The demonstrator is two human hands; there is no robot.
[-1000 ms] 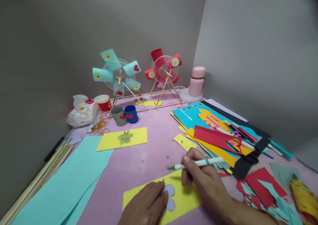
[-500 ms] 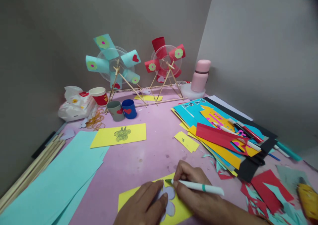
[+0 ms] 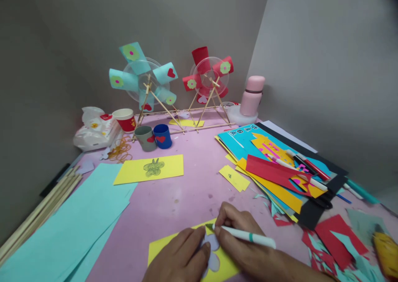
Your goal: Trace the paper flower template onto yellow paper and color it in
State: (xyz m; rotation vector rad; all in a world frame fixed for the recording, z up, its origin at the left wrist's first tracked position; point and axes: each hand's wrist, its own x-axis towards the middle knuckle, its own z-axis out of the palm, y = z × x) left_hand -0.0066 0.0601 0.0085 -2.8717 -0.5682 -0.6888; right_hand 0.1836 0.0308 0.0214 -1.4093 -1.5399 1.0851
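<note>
At the near edge of the table lies a yellow paper. My left hand rests on it with the fingers stretched out, pressing down a lilac paper cutout with rounded lobes. Part of the cutout is hidden under those fingers. My right hand is closed around a white marker with a green band. The marker's dark green tip touches or nearly touches the yellow paper at the cutout's upper edge. Farther off lies another yellow paper with a butterfly drawn on it.
Light blue sheets and wooden sticks lie left. Behind stand a gray cup, a blue cup, a blue wheel model, a red wheel model and a pink bottle. Coloured papers and scraps are right.
The marker and my right hand have shifted slightly left, with the tip still by the cutout's upper edge. My left hand stays on the cutout. The whole view has shifted a little.
</note>
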